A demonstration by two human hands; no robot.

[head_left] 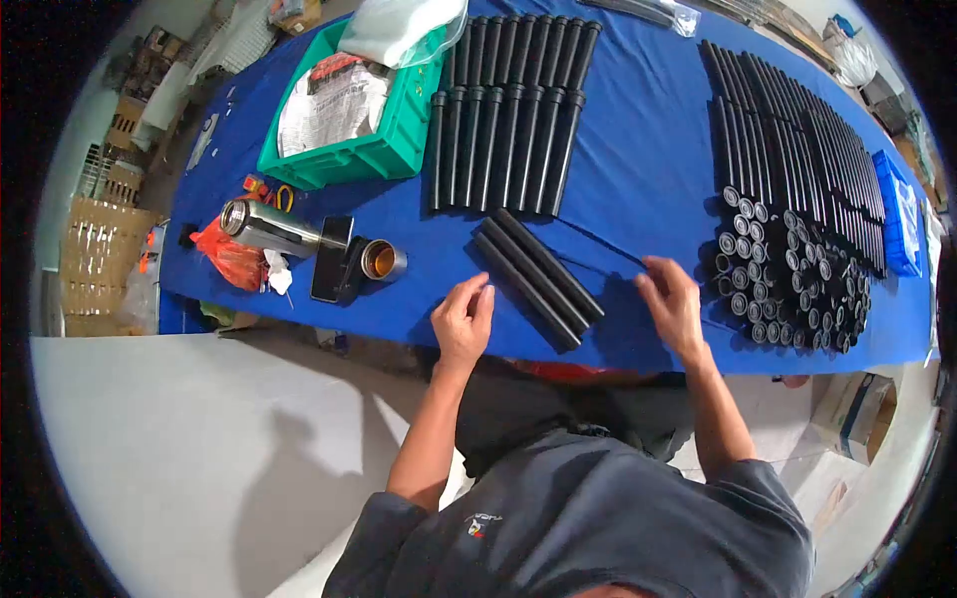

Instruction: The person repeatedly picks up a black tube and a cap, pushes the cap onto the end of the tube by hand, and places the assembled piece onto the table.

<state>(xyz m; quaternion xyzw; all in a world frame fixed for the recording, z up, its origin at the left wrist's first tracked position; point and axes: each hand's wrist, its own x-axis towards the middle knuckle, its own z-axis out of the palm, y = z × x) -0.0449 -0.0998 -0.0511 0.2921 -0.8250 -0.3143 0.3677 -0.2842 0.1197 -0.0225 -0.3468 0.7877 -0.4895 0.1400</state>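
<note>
Three black tubes lie side by side at a slant on the blue cloth, between my two hands. My left hand is just left of them, loosely curled with nothing visible in it. On the other side, my right hand is held with thumb and index finger apart. A thin dark line, like a cord or a crease, runs across the cloth up to its index fingertip; I cannot tell which it is. Beyond the three tubes, two rows of black tubes with wider collared ends lie neatly packed.
Many plain black tubes are stacked at the right, with black round caps in front and a blue bin beside them. At the left are a green crate, a steel flask, a phone and a cup.
</note>
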